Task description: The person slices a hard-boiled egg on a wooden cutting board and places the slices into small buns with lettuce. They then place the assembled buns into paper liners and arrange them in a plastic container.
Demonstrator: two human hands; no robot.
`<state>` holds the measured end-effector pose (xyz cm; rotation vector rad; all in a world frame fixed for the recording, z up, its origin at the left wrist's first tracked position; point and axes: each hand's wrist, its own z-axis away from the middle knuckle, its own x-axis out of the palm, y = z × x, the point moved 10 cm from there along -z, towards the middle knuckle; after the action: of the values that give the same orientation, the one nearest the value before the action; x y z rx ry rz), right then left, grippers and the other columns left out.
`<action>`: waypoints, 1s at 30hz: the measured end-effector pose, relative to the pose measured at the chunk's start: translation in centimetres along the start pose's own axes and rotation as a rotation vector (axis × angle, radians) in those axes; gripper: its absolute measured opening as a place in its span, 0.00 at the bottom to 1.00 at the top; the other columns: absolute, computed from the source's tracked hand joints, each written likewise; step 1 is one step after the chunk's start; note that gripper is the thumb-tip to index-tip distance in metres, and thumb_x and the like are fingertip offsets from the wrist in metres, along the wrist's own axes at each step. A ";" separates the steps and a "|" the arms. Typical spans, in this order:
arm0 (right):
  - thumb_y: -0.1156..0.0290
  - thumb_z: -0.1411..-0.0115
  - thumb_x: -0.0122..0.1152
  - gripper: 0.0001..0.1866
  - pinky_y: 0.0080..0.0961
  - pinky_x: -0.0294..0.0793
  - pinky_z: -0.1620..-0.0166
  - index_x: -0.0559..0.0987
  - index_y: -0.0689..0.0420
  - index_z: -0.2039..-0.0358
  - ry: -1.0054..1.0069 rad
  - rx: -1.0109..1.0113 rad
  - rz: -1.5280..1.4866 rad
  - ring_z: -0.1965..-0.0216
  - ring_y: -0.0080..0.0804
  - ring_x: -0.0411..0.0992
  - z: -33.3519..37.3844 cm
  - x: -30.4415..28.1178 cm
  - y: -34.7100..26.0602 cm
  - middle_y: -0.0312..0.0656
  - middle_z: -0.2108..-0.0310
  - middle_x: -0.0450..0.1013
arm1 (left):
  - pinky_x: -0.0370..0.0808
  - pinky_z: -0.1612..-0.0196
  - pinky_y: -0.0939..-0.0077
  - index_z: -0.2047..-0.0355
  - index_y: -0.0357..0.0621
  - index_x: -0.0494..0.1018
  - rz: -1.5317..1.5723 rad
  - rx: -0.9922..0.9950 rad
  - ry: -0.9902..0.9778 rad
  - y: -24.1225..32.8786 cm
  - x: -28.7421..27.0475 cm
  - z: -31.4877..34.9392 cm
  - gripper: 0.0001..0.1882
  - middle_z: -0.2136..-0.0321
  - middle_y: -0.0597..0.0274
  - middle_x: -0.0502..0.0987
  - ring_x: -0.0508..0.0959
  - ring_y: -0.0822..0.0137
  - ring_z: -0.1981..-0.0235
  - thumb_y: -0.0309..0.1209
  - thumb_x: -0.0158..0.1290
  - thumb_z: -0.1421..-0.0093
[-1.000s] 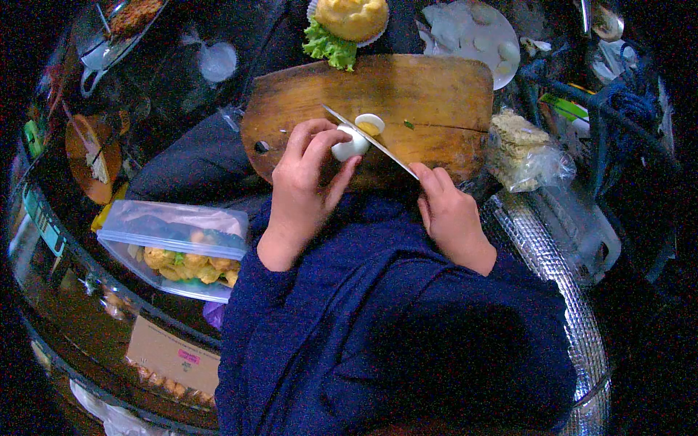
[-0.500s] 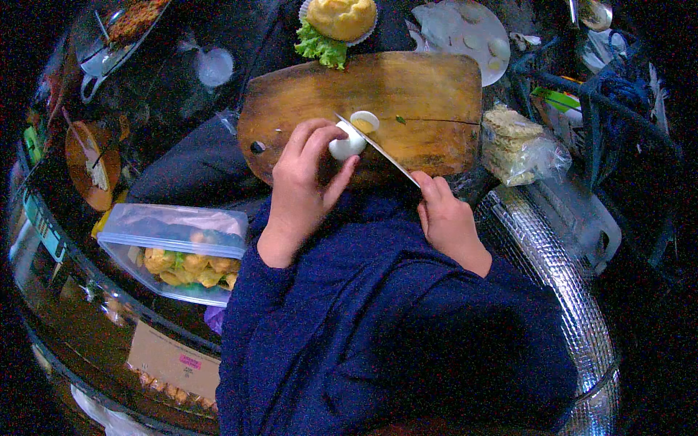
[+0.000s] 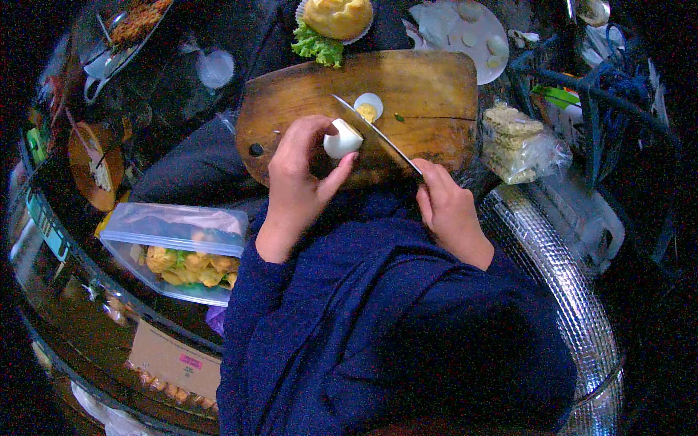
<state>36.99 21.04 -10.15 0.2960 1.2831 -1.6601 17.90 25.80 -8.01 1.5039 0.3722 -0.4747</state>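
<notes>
A peeled boiled egg (image 3: 339, 144), one end cut off, is held between the thumb and fingers of my left hand (image 3: 297, 178). It sits on the near part of the wooden cutting board (image 3: 305, 91). My right hand (image 3: 452, 209) grips a knife (image 3: 389, 142), its handle hidden in the fingers. The blade slants up and left across the board, just right of the held egg. Beyond the blade lies a cut piece of egg (image 3: 368, 106), yolk and white showing, which the blade's edge seems to touch. A small green leaf bit (image 3: 398, 117) lies to its right.
Past the board rests a bun in a paper cup (image 3: 340, 16) with lettuce (image 3: 318, 43). A round plate with slices (image 3: 488, 62) stands far right, near bagged pale slabs (image 3: 512, 145). At left are a plastic box of buns (image 3: 174, 272) and a brown bowl (image 3: 87, 192).
The cut piece of egg has come away from the egg and tipped over, its yolk now facing up. My left hand has drawn the egg slightly left; the knife has shifted a little.
</notes>
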 end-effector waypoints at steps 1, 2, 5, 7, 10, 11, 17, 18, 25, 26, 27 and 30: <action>0.75 0.44 0.53 0.23 0.42 0.76 0.69 0.65 0.54 0.47 0.017 0.002 -0.003 0.68 0.52 0.73 -0.1 -0.3 0.0 0.49 0.63 0.69 | 0.74 0.59 0.66 0.61 0.39 0.70 -0.011 0.015 -0.004 0.1 0.0 0.0 0.19 0.63 0.52 0.73 0.76 0.54 0.61 0.25 0.63 0.54; 0.75 0.45 0.53 0.24 0.42 0.76 0.69 0.65 0.54 0.46 0.025 -0.007 -0.010 0.69 0.52 0.72 -0.2 -0.5 -0.2 0.49 0.63 0.68 | 0.74 0.59 0.66 0.61 0.39 0.70 -0.023 0.039 -0.006 0.3 0.1 -0.1 0.19 0.63 0.52 0.73 0.76 0.54 0.61 0.25 0.63 0.53; 0.77 0.46 0.54 0.27 0.41 0.76 0.68 0.65 0.54 0.44 0.058 -0.066 -0.036 0.70 0.51 0.72 -0.4 -1.2 -1.3 0.49 0.65 0.68 | 0.74 0.59 0.66 0.62 0.39 0.71 -0.057 0.055 -0.020 0.5 0.1 -0.2 0.18 0.61 0.52 0.72 0.76 0.53 0.61 0.25 0.63 0.53; 0.78 0.47 0.54 0.29 0.40 0.76 0.69 0.63 0.53 0.42 0.085 -0.138 -0.051 0.70 0.50 0.72 -0.5 -1.7 -2.2 0.48 0.66 0.67 | 0.74 0.59 0.66 0.63 0.40 0.71 -0.075 0.057 -0.028 0.6 0.1 -0.1 0.17 0.61 0.52 0.72 0.76 0.52 0.61 0.25 0.62 0.53; 0.79 0.49 0.55 0.33 0.39 0.76 0.69 0.62 0.52 0.40 0.052 -0.119 -0.090 0.71 0.49 0.72 -0.2 -1.4 -2.9 0.47 0.66 0.66 | 0.75 0.59 0.65 0.64 0.39 0.71 -0.086 0.073 -0.023 0.9 0.0 -0.1 0.16 0.60 0.52 0.72 0.76 0.52 0.61 0.25 0.62 0.53; 0.79 0.49 0.55 0.34 0.38 0.76 0.69 0.61 0.51 0.40 0.043 -0.119 -0.088 0.71 0.48 0.72 -0.2 -1.2 -3.2 0.47 0.66 0.66 | 0.75 0.59 0.65 0.64 0.39 0.71 -0.084 0.077 -0.014 1.0 0.0 0.0 0.16 0.60 0.51 0.72 0.76 0.51 0.61 0.25 0.62 0.53; 0.77 0.49 0.57 0.35 0.38 0.77 0.69 0.61 0.46 0.39 0.033 -0.134 -0.079 0.71 0.46 0.73 -0.1 -1.0 -4.0 0.46 0.66 0.65 | 0.75 0.61 0.66 0.64 0.38 0.71 -0.126 0.105 0.015 1.3 -0.1 0.4 0.16 0.61 0.51 0.72 0.76 0.52 0.62 0.25 0.63 0.53; 0.77 0.49 0.57 0.34 0.38 0.77 0.69 0.61 0.46 0.40 0.030 -0.127 -0.077 0.71 0.46 0.73 -0.2 -0.9 -3.9 0.46 0.66 0.65 | 0.75 0.62 0.66 0.64 0.38 0.71 -0.135 0.107 0.006 1.2 0.0 0.4 0.16 0.61 0.51 0.72 0.76 0.52 0.62 0.25 0.63 0.54; 0.82 0.53 0.58 0.38 0.37 0.75 0.67 0.63 0.47 0.40 0.006 -0.041 -0.097 0.69 0.49 0.72 0.1 -0.5 -3.4 0.46 0.65 0.66 | 0.74 0.64 0.67 0.64 0.38 0.72 -0.140 0.081 -0.013 0.8 0.3 0.6 0.17 0.62 0.50 0.71 0.75 0.53 0.65 0.25 0.64 0.54; 0.80 0.51 0.57 0.35 0.38 0.76 0.68 0.63 0.47 0.40 0.020 -0.056 -0.085 0.70 0.48 0.73 0.1 -0.6 -3.5 0.46 0.66 0.66 | 0.74 0.64 0.67 0.64 0.38 0.72 -0.141 0.095 -0.007 0.9 0.3 0.6 0.17 0.62 0.50 0.71 0.75 0.53 0.65 0.25 0.64 0.55; 0.78 0.49 0.56 0.33 0.38 0.77 0.70 0.62 0.47 0.40 0.034 -0.073 -0.071 0.71 0.47 0.74 0.1 -0.6 -3.6 0.47 0.66 0.66 | 0.74 0.64 0.67 0.64 0.38 0.72 -0.137 0.107 0.003 1.0 0.3 0.6 0.17 0.62 0.50 0.71 0.75 0.52 0.65 0.25 0.64 0.55; 0.76 0.45 0.53 0.30 0.39 0.78 0.71 0.63 0.48 0.40 0.050 -0.091 -0.058 0.73 0.46 0.74 -0.1 -0.6 -3.8 0.47 0.67 0.65 | 0.73 0.64 0.68 0.65 0.38 0.71 -0.176 0.150 0.025 1.3 0.2 0.6 0.17 0.62 0.49 0.71 0.75 0.52 0.66 0.24 0.64 0.55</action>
<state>34.27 21.29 -7.46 0.2486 1.4122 -1.6463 18.74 25.18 -6.98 1.6312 0.4998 -0.6353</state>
